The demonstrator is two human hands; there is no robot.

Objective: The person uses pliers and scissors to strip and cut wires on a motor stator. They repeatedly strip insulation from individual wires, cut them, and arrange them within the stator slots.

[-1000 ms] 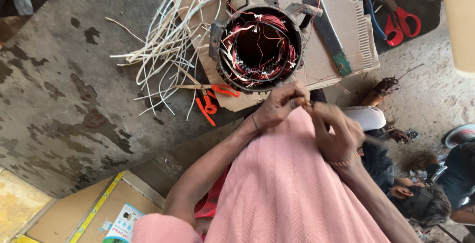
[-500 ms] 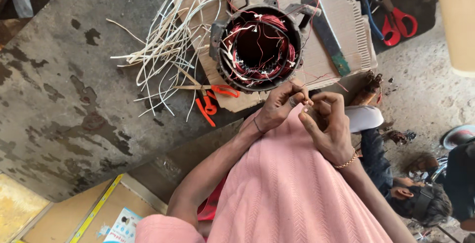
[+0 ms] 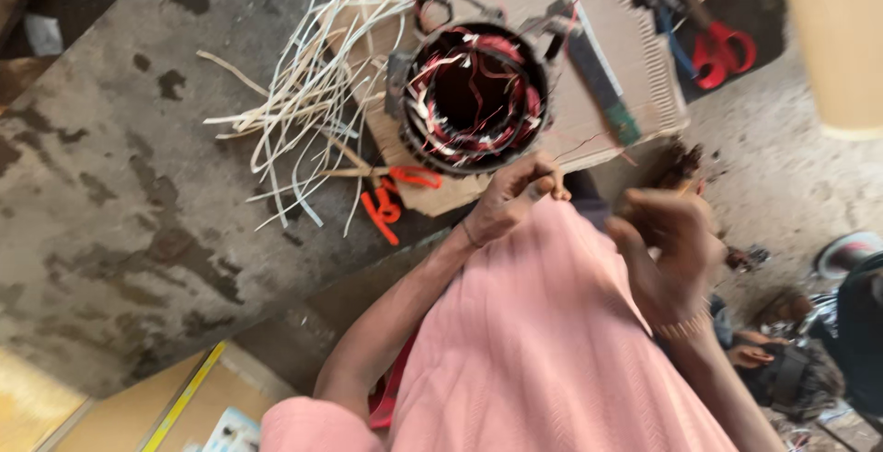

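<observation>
Centre frame, below the motor stator (image 3: 475, 93): our left hand (image 3: 515, 196) stays pinched on something unseen, while our right hand (image 3: 667, 240), loosely curled, grip unclear, has drawn away to the right, so the hands work apart.

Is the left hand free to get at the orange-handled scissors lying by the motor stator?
Probably yes. The left hand is just beside the orange-handled scissors, with nothing between them, though its fingers seem pinched on something small, so it may need to let go first.
</observation>
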